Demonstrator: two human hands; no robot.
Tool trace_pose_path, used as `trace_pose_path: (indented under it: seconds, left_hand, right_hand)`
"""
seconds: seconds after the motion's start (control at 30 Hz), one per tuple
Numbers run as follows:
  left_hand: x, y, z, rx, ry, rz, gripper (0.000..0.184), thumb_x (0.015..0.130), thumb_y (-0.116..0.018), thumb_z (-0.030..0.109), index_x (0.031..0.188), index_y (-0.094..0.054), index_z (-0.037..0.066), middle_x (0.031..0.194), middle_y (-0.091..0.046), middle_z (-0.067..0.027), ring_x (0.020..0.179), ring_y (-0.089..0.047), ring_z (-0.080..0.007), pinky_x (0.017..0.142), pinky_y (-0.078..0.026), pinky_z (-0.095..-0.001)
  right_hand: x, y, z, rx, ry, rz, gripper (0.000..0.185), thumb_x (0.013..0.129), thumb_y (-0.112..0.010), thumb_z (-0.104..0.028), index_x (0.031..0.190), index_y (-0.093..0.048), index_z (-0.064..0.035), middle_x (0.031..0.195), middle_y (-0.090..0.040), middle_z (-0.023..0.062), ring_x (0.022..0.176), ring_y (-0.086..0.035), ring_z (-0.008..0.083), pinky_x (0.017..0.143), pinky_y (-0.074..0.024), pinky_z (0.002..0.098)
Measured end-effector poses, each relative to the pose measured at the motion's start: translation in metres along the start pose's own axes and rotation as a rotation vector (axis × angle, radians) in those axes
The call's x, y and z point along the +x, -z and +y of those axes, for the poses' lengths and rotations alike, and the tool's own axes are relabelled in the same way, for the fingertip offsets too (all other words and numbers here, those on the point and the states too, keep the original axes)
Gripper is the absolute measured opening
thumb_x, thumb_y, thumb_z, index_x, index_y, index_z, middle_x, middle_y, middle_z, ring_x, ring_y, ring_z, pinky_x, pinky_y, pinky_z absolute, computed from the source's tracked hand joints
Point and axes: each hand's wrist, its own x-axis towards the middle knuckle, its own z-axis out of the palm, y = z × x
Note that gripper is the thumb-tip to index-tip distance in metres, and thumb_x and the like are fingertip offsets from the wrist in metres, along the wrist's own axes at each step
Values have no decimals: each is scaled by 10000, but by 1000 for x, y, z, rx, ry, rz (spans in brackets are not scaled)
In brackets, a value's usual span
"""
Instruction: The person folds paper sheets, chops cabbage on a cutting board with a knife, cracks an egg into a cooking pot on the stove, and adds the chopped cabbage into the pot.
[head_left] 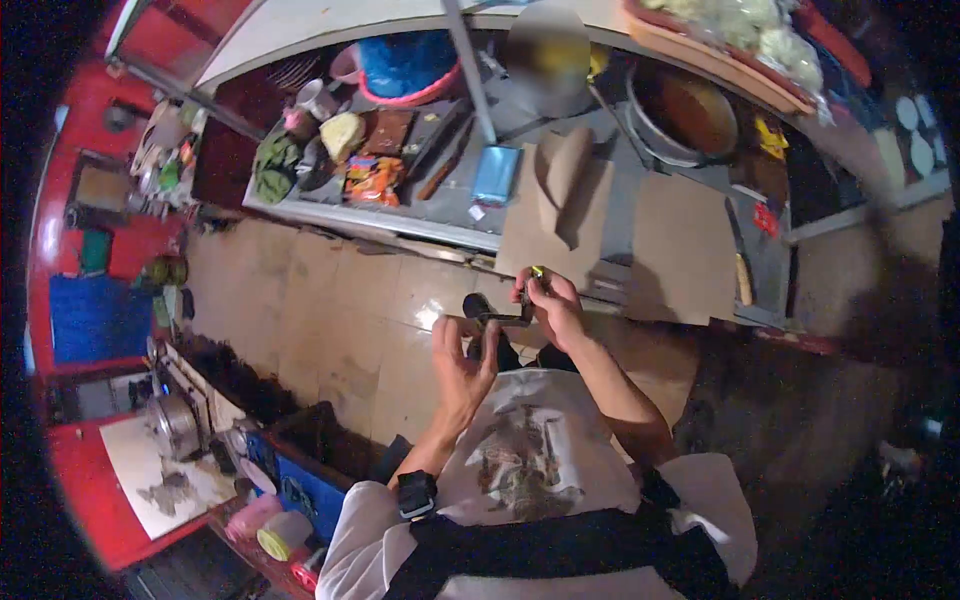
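Note:
Both hands are held in front of the body, over the tiled floor. My left hand (465, 365) is closed around one end of a small dark object (510, 320), thumb and fingers pressed on it. Closed on the object's other end is my right hand (550, 300), where a small yellow-green spot shows at the fingertips. The object looks thin and bent between the hands; its exact kind is too small to tell. A dark watch (416, 493) is on the left wrist.
Ahead runs a low counter (350, 215) with a blue box (496, 174), cardboard sheets (680, 240), a large pot (683, 112), a knife (742, 255) and packets (375, 178). A metal post (470, 70) rises there. At left are a steel pot (173, 425) and blue crate (305, 492).

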Motion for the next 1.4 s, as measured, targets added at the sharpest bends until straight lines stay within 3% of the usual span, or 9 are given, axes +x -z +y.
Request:
trace_pose_path:
  seconds: [0.13,0.23,0.5,0.6,0.77,0.87,1.23,1.3,1.4]
  left_hand:
    - [8,23,-39,79,-105,56,219,846,-621,152,976,-514,11,884,-541,-100,781,-530,-190,708,-423,-292]
    - [3,13,-81,-756,481,-469,526,936,-495,236,1346,-242,25,960,-563,-90,786,-570,-181,694,-457,-282]
    - [0,91,-184,-1083,808,-199,284,940,-460,195,1199,-407,90,655,-467,-20,362,-349,-72,316,-253,-219]
    - [13,163,-219,-1485,870,-197,266,940,-447,210,1178,-423,96,630,-417,-10,358,-336,-74,303,-245,-213]
    - [15,234,-293,-2005,773,-292,273,925,-384,166,1183,-453,108,677,-378,-3,369,-347,-76,300,-298,-188]
    - [22,261,-303,-2031,752,-324,262,935,-380,186,1175,-445,104,659,-377,-4,366,-351,-79,297,-304,-198]
    - [43,282,-337,-1911,780,-286,209,955,-381,241,1087,-472,107,661,-398,-1,375,-352,-85,317,-283,-202]
    - [69,283,-342,-1836,731,-258,199,953,-393,250,1058,-478,104,665,-411,1,383,-363,-88,323,-284,-205]
    - [148,272,-374,-1104,593,85,164,934,-463,237,969,-479,78,654,-449,4,470,-421,-91,387,-327,-224]
  right_hand:
    - [0,-21,24,48,-165,-24,137,919,-471,-137,928,-535,-16,879,-561,55,869,-551,170,839,-430,314]
    - [8,-44,50,213,-178,-38,185,919,-466,-136,1027,-540,-5,1005,-581,86,971,-568,211,890,-433,341]
    - [110,5,217,104,-542,451,347,864,-581,-232,1150,-509,-49,1023,-594,121,889,-593,211,711,-491,349]
    - [151,16,259,-489,40,861,265,768,-649,-80,1009,-547,-39,860,-614,66,730,-619,178,551,-511,323]
    - [168,62,264,-945,75,886,211,787,-640,-190,787,-573,9,614,-610,104,453,-614,215,361,-477,304]
    - [155,49,257,-1678,195,900,191,775,-613,-184,751,-594,4,567,-601,78,470,-624,198,450,-506,296]
    - [13,-97,242,-1626,-71,378,401,829,-608,-327,633,-621,23,533,-591,126,510,-600,229,524,-464,343]
    - [26,-136,210,-1583,-809,295,328,828,-606,-309,736,-648,4,579,-590,158,542,-598,286,545,-445,374]
    - [66,-173,199,-1673,-147,45,246,826,-608,-278,826,-660,-37,636,-598,161,566,-598,302,543,-454,365]
